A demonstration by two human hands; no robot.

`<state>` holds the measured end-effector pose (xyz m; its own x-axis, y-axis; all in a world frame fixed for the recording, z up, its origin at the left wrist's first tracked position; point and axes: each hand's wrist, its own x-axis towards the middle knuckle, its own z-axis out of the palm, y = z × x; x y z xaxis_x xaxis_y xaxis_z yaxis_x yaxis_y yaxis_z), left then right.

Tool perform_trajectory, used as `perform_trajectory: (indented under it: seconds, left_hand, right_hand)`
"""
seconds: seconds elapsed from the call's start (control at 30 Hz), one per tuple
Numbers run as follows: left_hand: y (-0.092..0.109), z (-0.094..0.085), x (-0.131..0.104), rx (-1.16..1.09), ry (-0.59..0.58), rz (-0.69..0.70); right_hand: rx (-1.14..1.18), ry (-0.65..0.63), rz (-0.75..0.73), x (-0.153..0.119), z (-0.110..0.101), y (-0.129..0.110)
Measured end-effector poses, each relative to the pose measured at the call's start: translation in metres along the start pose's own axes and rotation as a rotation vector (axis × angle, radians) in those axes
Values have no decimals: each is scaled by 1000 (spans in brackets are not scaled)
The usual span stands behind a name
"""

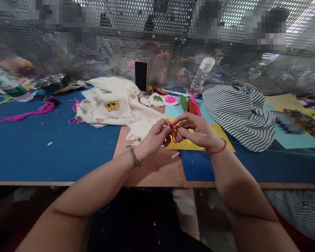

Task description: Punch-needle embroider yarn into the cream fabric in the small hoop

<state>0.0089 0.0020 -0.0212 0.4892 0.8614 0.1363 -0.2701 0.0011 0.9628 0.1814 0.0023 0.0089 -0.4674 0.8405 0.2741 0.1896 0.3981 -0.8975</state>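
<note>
A small piece of orange-red yarn work (174, 134) is pinched between my two hands above the table's middle. My left hand (159, 133) grips its left side with thumb and fingertips, a green bracelet on the wrist. My right hand (195, 130) closes on its right side and also holds a thin metallic hook or needle (199, 134) that points back toward the wrist. Yellow paper (222, 134) lies beneath and behind my right hand. Just past it sit a green yarn piece (183, 103) and an orange-red one (191, 106). Fingers hide part of the work.
White cloth (102, 105) with a yellow patch is bunched left of centre. A phone (141, 75) stands against the perforated metal screen (115, 59). Striped fabric (241, 112) lies right; pink yarn (39, 110) and a plastic bottle (9, 84) are left.
</note>
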Motion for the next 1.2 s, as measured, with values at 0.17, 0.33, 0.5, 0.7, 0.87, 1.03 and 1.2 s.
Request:
perform_trajectory:
  seconds: [0.17, 0.33, 0.5, 0.7, 0.87, 1.03, 1.2]
  left_hand:
    - [-3, 3, -1, 23, 56, 8]
    - [-7, 4, 0, 14, 46, 13]
    - [-9, 5, 1, 19, 55, 19]
    - [-7, 0, 4, 4, 73, 5]
    - [-5, -4, 6, -7, 81, 5]
    - [-5, 0, 5, -53, 64, 0]
    - [-6, 2, 5, 1, 35, -6]
  right_hand:
    - [-75, -14, -33, -3, -3, 1]
    - [-82, -4, -82, -3, -7, -2]
    - [-98, 9, -64, -3, -9, -3]
    - [-73, 28, -20, -7, -15, -6]
    - [-22, 164, -83, -13, -26, -9]
    - [0, 290, -184, -8, -30, -4]
    - [-297, 279, -177, 4, -19, 3]
